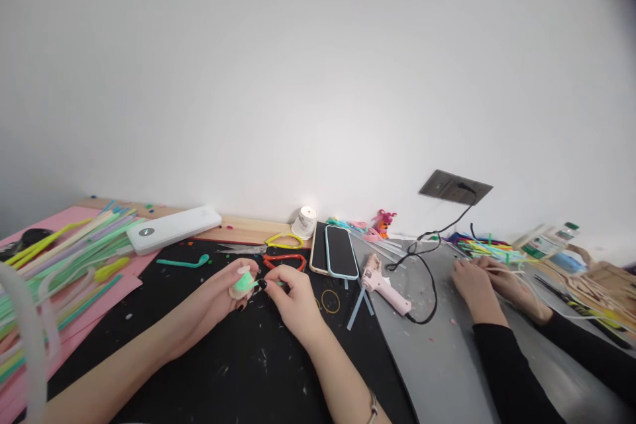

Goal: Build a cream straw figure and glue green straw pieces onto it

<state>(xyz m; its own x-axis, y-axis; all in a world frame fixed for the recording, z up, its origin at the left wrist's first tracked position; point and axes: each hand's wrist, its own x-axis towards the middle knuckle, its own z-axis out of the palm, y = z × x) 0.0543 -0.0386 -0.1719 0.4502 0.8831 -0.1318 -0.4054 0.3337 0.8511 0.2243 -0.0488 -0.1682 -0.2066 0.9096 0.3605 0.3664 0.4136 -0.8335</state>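
Just above the black mat (238, 371), my left hand (233, 285) is closed around a small light-green and white pipe-cleaner piece (243, 283). The thumb and fingertips of my right hand (288, 295) pinch a thin green end sticking out from it. The pinched tip is partly hidden by the fingers. Beyond my hands lie yellow-handled scissors (283, 240) and red-handled pliers (285, 261). A teal pipe cleaner with a curled end (183, 263) rests to the left of my left hand.
Pipe cleaners (74, 265) cover pink paper at left beside a white device (173, 228). Two phones (342, 252), a paper cup (305, 221) and a pink glue gun (385, 286) with its cord stand right of centre. At right, a co-worker's hands (479, 288) work near a bottle (546, 242).
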